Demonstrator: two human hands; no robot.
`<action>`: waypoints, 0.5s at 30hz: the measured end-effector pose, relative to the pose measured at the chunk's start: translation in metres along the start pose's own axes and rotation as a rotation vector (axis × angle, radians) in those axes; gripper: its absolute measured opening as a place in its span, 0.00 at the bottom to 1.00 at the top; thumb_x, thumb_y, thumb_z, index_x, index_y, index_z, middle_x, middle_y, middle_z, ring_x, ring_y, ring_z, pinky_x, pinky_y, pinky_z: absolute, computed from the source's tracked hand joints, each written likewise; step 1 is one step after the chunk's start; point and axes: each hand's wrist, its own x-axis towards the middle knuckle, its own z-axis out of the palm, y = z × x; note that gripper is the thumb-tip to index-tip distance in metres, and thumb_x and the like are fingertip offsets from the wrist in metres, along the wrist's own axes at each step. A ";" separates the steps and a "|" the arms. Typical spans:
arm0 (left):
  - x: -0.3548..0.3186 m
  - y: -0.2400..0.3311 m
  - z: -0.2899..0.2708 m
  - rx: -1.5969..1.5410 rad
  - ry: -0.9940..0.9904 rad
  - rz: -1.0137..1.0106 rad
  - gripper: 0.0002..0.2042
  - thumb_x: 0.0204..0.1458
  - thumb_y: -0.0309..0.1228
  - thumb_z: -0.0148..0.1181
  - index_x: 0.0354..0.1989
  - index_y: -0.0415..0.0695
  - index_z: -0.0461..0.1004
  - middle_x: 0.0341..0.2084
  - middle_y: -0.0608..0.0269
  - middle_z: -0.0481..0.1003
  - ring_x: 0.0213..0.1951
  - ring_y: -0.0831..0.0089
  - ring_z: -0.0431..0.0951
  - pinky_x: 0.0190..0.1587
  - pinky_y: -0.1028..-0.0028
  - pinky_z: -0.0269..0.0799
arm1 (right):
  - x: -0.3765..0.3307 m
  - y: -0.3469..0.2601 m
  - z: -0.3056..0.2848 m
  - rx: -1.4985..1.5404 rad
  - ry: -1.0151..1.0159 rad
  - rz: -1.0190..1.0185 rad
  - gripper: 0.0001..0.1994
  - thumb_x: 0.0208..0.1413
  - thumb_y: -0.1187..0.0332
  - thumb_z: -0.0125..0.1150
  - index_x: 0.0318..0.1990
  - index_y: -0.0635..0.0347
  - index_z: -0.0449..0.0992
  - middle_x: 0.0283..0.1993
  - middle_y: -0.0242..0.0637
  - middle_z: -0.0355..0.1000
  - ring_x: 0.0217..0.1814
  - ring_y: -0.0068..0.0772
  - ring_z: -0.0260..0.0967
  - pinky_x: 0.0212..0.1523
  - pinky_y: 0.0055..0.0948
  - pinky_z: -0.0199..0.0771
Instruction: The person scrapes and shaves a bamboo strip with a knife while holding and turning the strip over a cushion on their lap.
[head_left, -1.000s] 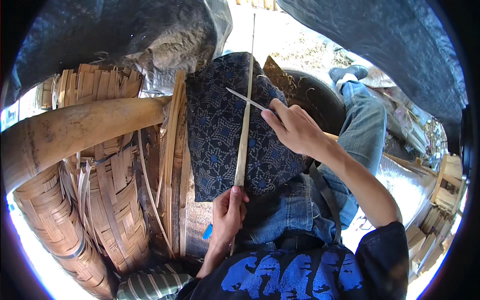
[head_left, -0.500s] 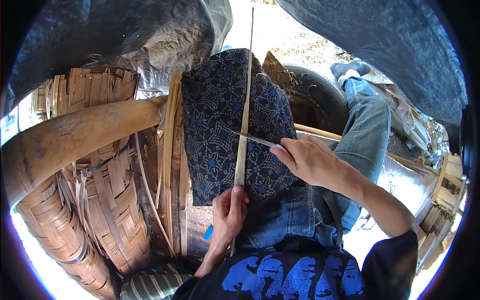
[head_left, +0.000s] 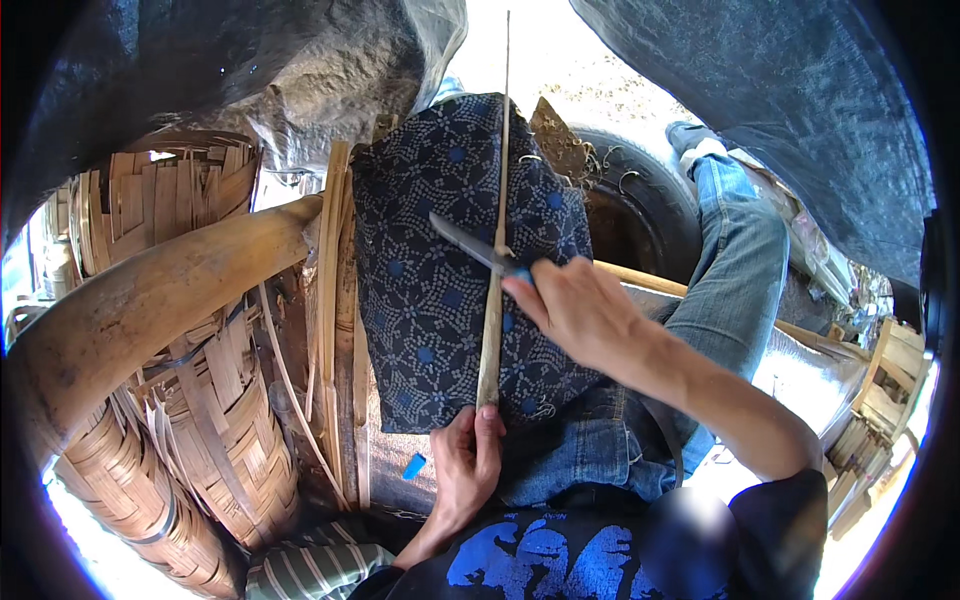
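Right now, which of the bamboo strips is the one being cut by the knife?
The long thin strip lying over the patterned cloth. The left hand grips its near end and the knife crosses it. The other strips stand untouched left of the cloth.

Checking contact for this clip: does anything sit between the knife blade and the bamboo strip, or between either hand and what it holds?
Nothing visible. The knife blade lies directly across the bamboo strip. The right hand grips the handle; the left hand holds the strip's near end over the patterned cloth.

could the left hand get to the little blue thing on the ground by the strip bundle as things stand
Probably yes, but not freely: the blue piece lies just beside the left hand with nothing between, yet that hand grips the bamboo strip and would have to release it.
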 end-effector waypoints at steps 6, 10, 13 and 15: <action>-0.004 0.005 -0.001 -0.120 -0.053 -0.047 0.19 0.63 0.36 0.46 0.22 0.37 0.68 0.09 0.73 0.61 0.14 0.87 0.57 0.16 0.80 0.49 | 0.058 0.033 -0.027 0.058 0.175 -0.024 0.23 0.67 0.57 0.38 0.21 0.60 0.66 0.08 0.29 0.57 0.05 0.20 0.51 0.03 0.22 0.50; 0.000 0.007 -0.003 -0.217 -0.086 -0.079 0.18 0.63 0.37 0.44 0.24 0.38 0.68 0.09 0.75 0.60 0.13 0.88 0.56 0.16 0.82 0.47 | 0.034 0.014 -0.034 0.264 0.146 -0.029 0.21 0.67 0.58 0.39 0.25 0.62 0.67 0.09 0.29 0.57 0.05 0.17 0.50 0.04 0.21 0.48; 0.004 0.006 0.000 -0.215 -0.082 -0.045 0.19 0.63 0.38 0.44 0.23 0.38 0.68 0.09 0.75 0.60 0.13 0.88 0.56 0.16 0.81 0.47 | -0.012 0.003 -0.019 0.134 0.193 -0.088 0.19 0.65 0.57 0.44 0.26 0.62 0.68 0.09 0.35 0.61 0.06 0.29 0.58 0.07 0.31 0.56; 0.005 0.003 0.000 -0.202 -0.080 -0.029 0.19 0.63 0.38 0.45 0.23 0.38 0.68 0.10 0.75 0.60 0.13 0.87 0.56 0.16 0.81 0.48 | -0.036 0.001 -0.010 0.081 0.192 -0.074 0.19 0.63 0.57 0.47 0.25 0.63 0.68 0.09 0.41 0.62 0.08 0.40 0.63 0.12 0.38 0.61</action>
